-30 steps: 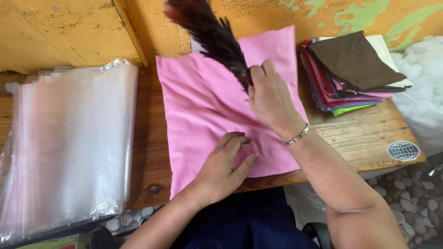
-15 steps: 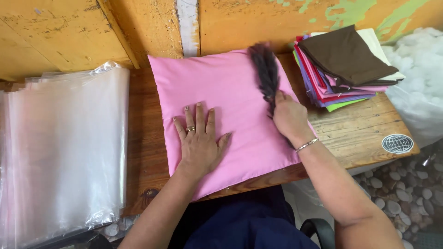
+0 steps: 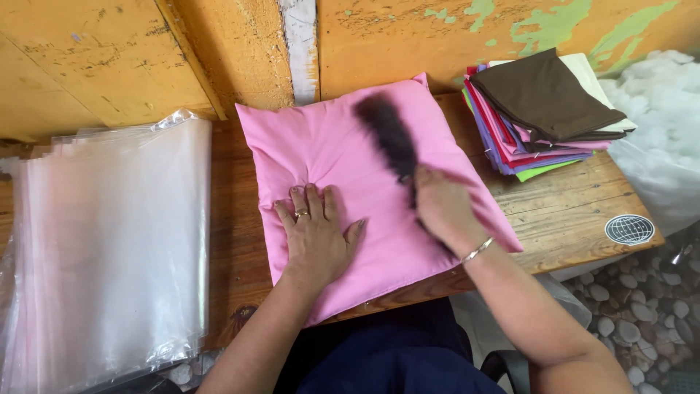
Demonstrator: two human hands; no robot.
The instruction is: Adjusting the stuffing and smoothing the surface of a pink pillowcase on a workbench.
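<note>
Against a peeling yellow wall, a wooden bench (image 3: 569, 211) is carrying a pink cushion (image 3: 328, 146) lying flat at its middle. You are pressing your left hand (image 3: 317, 237) on it with fingers spread wide, while your right hand (image 3: 441, 208) is gripping a dark feather brush (image 3: 386, 131), blurred over the fabric. Clear plastic bags (image 3: 109, 248) are lying at the left, folded cloths (image 3: 539, 109) stacked at the right.

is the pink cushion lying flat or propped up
Lying flat: the pink cushion rests on the wooden table, with the left hand pressed on top.

left hand (image 3: 317, 237): flat, fingers spread, palm down | right hand (image 3: 441, 208): fist closed, blurred
</note>
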